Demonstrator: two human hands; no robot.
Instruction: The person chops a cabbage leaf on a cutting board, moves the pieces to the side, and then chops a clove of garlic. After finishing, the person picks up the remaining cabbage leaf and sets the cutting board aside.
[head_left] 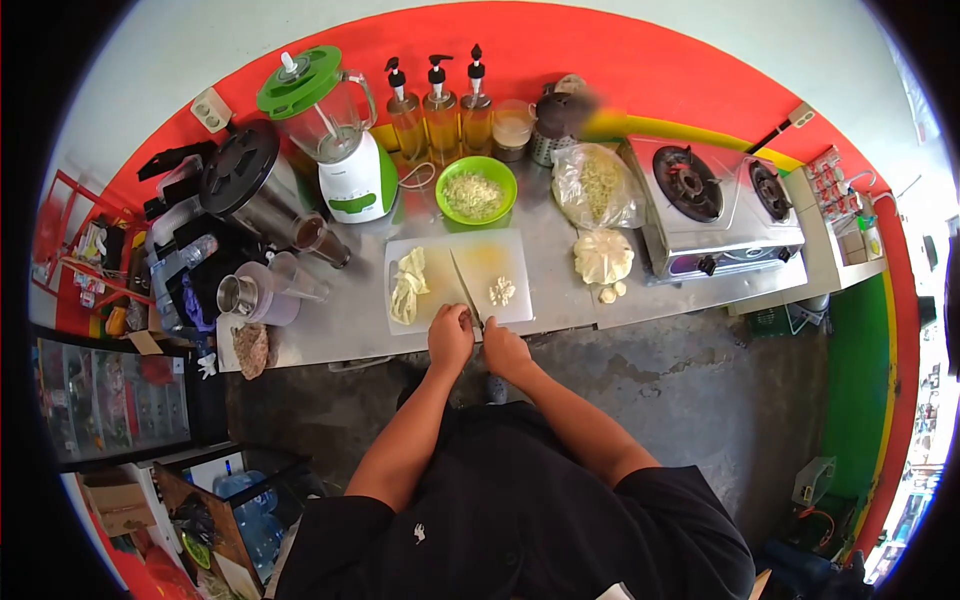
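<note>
My right hand (506,350) is wrapped around the handle of a kitchen knife (463,279), whose blade points away over a white cutting board (430,244). Close against the blade's left side, my left hand (451,338) is closed with its fingertips together; whatever they hold is too small to name. On the board's left lie limp pale yellow-green pieces (408,286), like leaves or peelings. Small chopped white pieces (502,291) form a little pile right of the blade. Behind the board, a green bowl (442,205) contains finely cut pale pieces (473,196).
A blender (352,180), oil-coloured pump bottles (441,125) and a clear bag (572,205) line the steel counter (545,270). Pale lumpy food (603,257) sits right of the board. A two-burner stove (720,215) stands farther right, dark containers (240,170) at left.
</note>
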